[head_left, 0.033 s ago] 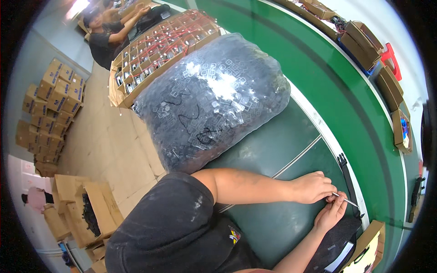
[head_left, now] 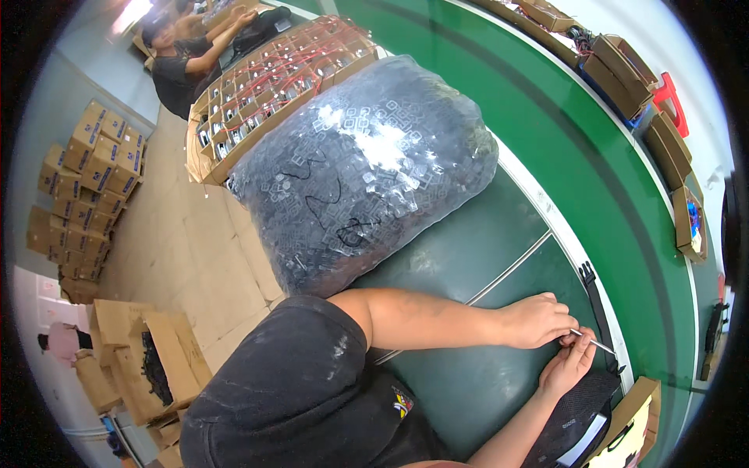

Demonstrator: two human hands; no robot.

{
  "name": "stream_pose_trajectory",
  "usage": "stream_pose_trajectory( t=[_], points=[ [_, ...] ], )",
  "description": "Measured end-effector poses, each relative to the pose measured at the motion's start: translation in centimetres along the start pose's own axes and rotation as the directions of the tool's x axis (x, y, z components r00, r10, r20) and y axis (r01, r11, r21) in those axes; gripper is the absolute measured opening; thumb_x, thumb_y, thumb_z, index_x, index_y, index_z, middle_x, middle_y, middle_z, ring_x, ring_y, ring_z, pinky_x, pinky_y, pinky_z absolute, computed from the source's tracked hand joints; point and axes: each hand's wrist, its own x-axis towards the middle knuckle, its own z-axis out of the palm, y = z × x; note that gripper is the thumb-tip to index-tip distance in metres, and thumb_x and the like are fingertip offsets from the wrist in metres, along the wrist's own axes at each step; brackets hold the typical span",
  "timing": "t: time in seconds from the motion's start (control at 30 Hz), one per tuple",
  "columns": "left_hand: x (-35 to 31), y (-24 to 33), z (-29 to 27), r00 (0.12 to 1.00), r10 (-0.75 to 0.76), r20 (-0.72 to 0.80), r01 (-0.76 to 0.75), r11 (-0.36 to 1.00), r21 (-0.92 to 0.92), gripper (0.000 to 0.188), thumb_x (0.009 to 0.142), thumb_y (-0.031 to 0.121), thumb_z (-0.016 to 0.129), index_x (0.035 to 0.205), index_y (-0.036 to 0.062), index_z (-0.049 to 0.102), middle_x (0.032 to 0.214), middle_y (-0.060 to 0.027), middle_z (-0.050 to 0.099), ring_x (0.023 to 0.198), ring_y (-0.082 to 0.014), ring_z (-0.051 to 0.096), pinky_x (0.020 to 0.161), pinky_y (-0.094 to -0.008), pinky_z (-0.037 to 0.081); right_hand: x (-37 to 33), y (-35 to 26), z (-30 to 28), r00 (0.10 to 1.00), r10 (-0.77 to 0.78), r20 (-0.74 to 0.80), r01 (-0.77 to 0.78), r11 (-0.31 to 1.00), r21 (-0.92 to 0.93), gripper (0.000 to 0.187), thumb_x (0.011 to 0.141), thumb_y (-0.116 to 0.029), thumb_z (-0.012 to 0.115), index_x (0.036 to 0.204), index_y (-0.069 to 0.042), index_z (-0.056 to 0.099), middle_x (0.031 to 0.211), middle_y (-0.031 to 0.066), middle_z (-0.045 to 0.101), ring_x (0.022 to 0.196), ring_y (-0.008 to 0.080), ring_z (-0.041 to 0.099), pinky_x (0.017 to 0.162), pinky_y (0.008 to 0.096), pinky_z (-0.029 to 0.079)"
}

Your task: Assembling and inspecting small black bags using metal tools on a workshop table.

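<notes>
Both hands meet over the dark green table at the lower right. My left hand [head_left: 538,321] is closed, its fingertips at one end of a slim silver rod [head_left: 599,344]. The thumb and fingers of my right hand [head_left: 566,370] pinch the same rod just beside it. The rod's free end points right, toward the table's pale edge; its exact kind is not clear. A black strap with a buckle [head_left: 587,273] lies along that edge, close to the fingers. Below my right hand rests a black mesh item [head_left: 563,427] bearing a white strip [head_left: 581,442], partly hidden by my forearm.
A large clear bag of black parts [head_left: 367,171] fills the table beyond my left arm. Behind it stands a divided carton with red wires [head_left: 273,82]. A green belt surface [head_left: 562,125] curves along the right, lined with small cartons [head_left: 620,74]. A co-worker [head_left: 175,70] sits at the far left.
</notes>
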Motion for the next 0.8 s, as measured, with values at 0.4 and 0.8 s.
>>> stream_pose_trajectory(
  t=[0.4, 0.8],
  points=[
    [-0.03, -0.31, 0.25, 0.999, 0.030, -0.041, -0.028, 0.999, 0.044, 0.016, 0.087, 0.017, 0.058, 0.099, 0.0078, 0.062, 0.081, -0.0086, 0.057, 0.076, -0.0285, 0.056, 0.075, -0.0385, 0.042, 0.08, 0.34, -0.21, 1.000, -0.012, -0.002, 0.012, 1.000, 0.012, 0.020, 0.100, -0.020, 0.050, 0.100, 0.000, 0.055, 0.079, 0.0029, 0.051, 0.073, 0.0106, 0.046, 0.068, 0.0245, 0.039],
    [-0.05, -0.22, 0.23, 0.998, 0.027, -0.049, -0.023, 0.997, 0.071, 0.018, 0.086, 0.016, 0.058, 0.101, 0.0071, 0.062, 0.080, -0.0092, 0.057, 0.076, -0.0284, 0.057, 0.074, -0.0394, 0.042, 0.08, 0.27, -0.04, 1.000, -0.001, -0.010, 0.001, 1.000, 0.022, 0.019, 0.100, -0.018, 0.050, 0.100, 0.000, 0.055, 0.080, 0.0029, 0.053, 0.073, 0.0098, 0.047, 0.068, 0.0242, 0.039]
  ],
)
